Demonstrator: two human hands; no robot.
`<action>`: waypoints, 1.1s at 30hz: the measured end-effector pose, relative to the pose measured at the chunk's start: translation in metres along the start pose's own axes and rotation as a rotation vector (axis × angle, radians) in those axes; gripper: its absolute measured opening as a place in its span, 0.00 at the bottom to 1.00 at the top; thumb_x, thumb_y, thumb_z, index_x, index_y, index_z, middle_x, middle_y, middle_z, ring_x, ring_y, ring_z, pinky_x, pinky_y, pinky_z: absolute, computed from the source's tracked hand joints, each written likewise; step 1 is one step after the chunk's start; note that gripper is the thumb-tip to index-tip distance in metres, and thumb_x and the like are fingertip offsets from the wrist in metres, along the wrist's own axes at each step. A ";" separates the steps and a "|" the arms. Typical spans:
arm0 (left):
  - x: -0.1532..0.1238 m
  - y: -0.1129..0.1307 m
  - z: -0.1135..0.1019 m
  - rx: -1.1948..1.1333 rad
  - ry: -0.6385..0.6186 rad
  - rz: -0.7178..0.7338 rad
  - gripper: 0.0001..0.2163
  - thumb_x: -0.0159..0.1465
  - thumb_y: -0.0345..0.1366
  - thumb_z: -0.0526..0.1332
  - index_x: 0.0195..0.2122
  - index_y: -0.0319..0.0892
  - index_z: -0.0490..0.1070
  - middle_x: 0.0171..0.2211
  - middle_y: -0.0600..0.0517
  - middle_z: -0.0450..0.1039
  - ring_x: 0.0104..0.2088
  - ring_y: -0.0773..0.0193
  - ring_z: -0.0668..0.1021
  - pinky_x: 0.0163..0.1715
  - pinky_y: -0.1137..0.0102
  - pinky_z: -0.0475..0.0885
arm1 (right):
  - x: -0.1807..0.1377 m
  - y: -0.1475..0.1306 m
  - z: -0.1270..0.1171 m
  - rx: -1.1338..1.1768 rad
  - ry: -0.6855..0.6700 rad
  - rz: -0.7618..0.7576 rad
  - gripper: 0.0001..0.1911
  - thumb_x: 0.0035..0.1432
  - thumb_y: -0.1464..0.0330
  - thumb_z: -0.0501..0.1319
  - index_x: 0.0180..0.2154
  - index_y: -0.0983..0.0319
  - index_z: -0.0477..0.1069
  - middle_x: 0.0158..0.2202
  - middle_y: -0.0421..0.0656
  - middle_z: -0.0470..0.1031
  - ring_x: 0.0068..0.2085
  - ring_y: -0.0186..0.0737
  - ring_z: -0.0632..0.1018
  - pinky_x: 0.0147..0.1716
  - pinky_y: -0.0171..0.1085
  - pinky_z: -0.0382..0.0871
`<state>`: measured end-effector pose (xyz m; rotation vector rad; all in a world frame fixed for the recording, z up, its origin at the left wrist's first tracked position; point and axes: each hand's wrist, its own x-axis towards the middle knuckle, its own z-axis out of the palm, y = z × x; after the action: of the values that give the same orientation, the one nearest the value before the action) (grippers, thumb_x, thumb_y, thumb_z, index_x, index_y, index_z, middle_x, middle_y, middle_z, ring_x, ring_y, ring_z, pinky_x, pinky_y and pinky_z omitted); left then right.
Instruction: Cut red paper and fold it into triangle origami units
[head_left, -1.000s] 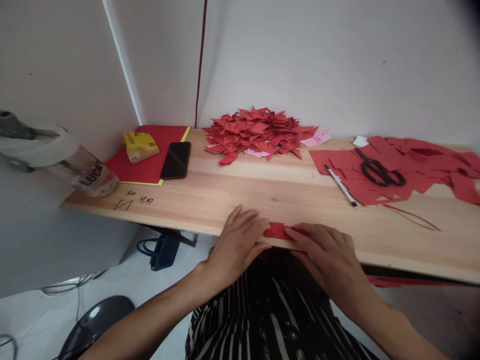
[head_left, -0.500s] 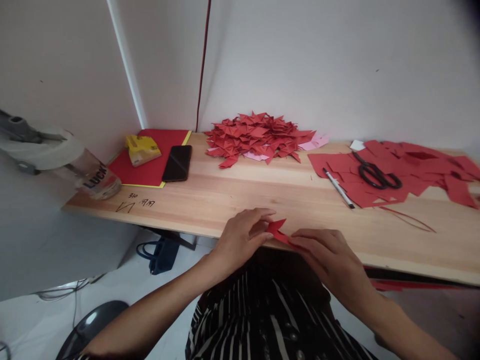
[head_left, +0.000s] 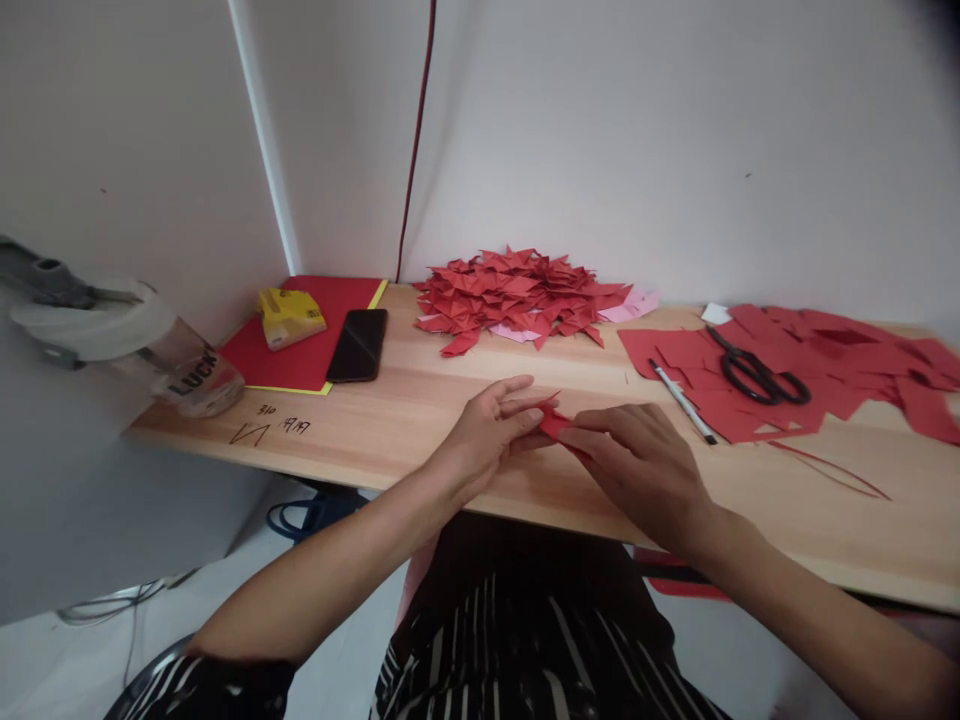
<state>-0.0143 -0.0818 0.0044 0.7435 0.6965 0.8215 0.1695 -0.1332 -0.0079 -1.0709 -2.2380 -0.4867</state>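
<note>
- Above the wooden table (head_left: 405, 420), near its front edge, my left hand (head_left: 486, 432) pinches the small red folded paper (head_left: 553, 421) with half-curled fingers.
- My right hand (head_left: 637, 465) grips it too, fingertips closed.
- The paper sits at 3 o'clock from my left fingertips.

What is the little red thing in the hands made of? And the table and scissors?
The red piece looks like thin matte paper: it holds sharp creases. The table seems pale wood, its grain showing. The scissors look black; metal or plastic, I cannot tell.
</note>
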 end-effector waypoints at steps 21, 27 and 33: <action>0.090 0.020 -0.028 -0.058 -0.119 -0.035 0.14 0.57 0.20 0.61 0.43 0.36 0.71 0.42 0.44 0.78 0.39 0.65 0.80 0.42 0.69 0.74 | 0.028 0.072 0.053 0.619 -0.018 0.213 0.08 0.61 0.73 0.59 0.38 0.58 0.76 0.41 0.45 0.71 0.44 0.40 0.76 0.42 0.39 0.74; 0.088 0.016 -0.031 -0.044 -0.119 -0.045 0.14 0.57 0.22 0.61 0.45 0.37 0.71 0.42 0.45 0.78 0.40 0.63 0.80 0.43 0.67 0.74 | 0.026 0.074 0.059 0.704 -0.075 0.272 0.08 0.61 0.72 0.60 0.39 0.57 0.77 0.38 0.44 0.70 0.41 0.38 0.75 0.38 0.37 0.74; 0.092 0.020 -0.039 0.470 -0.084 0.148 0.07 0.62 0.33 0.60 0.39 0.36 0.74 0.33 0.48 0.77 0.32 0.65 0.78 0.37 0.68 0.74 | 0.027 0.073 0.053 0.703 -0.160 0.268 0.08 0.63 0.72 0.59 0.38 0.58 0.76 0.39 0.44 0.73 0.39 0.35 0.77 0.37 0.35 0.73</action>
<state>-0.0061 0.0161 -0.0239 1.2580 0.7750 0.7623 0.1952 -0.0441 -0.0256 -1.0119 -2.0870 0.4873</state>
